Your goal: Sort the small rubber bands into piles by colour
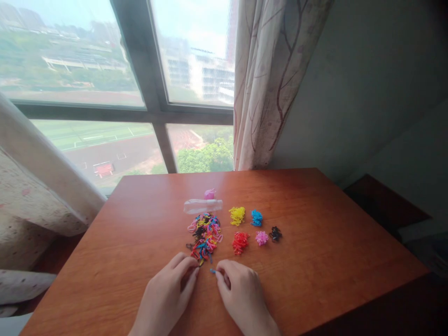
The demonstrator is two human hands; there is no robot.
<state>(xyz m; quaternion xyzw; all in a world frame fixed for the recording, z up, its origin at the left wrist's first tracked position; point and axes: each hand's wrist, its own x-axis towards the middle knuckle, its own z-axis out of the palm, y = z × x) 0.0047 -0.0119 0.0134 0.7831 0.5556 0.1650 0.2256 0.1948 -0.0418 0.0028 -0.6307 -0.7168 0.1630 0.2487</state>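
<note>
A mixed heap of small coloured rubber bands [205,234] lies on the wooden table [315,242]. To its right sit sorted little piles: yellow [237,215], blue [256,217], red [240,242], pink [262,238] and black [275,234]. My right hand [238,291] pinches a small blue band [212,270] at its fingertips, just below the heap. My left hand [171,291] rests beside it with fingers curled down at the heap's near edge; I cannot make out anything in them.
A clear plastic bag [203,206] and a small pink object [209,193] lie behind the heap. A window and a patterned curtain [269,84] stand beyond the table's far edge. A dark lower surface [385,205] sits to the right.
</note>
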